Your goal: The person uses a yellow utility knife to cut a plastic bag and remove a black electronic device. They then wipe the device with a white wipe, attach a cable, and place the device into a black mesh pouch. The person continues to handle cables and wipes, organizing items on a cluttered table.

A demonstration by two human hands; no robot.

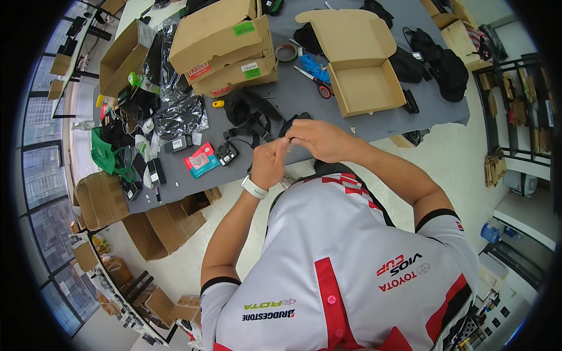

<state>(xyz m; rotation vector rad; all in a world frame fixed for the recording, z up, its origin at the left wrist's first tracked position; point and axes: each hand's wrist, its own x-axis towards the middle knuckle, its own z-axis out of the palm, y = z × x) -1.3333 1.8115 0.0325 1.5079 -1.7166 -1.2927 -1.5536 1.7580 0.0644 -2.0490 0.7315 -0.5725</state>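
My left hand (268, 164) and my right hand (313, 140) meet in front of my chest, just off the near edge of the grey table (374, 120); both are curled in, fingertips pinched together on a small clear piece (287, 146) that sits between them, too small for me to say what it is; the left, with a white watch (253, 187) at its wrist, closes on it from below, and the right closes on it from above, knuckles up; just behind my right hand a black strap (293, 121) pokes up from the table edge, and whether it touches my fingers I cannot tell; on the table near my left hand lie a tangle of black straps (253, 117), a small black camera (227, 153) and a teal and red packet (201, 160); farther back stands an open cardboard box (360, 61) with its lid raised, and to its left red-handled scissors (316, 83), a roll of tape (286, 52) and something blue (315, 67); a stack of closed cardboard boxes (225, 50) sits at the far left of the table, with crumpled silver bags (178, 114) in front of it.
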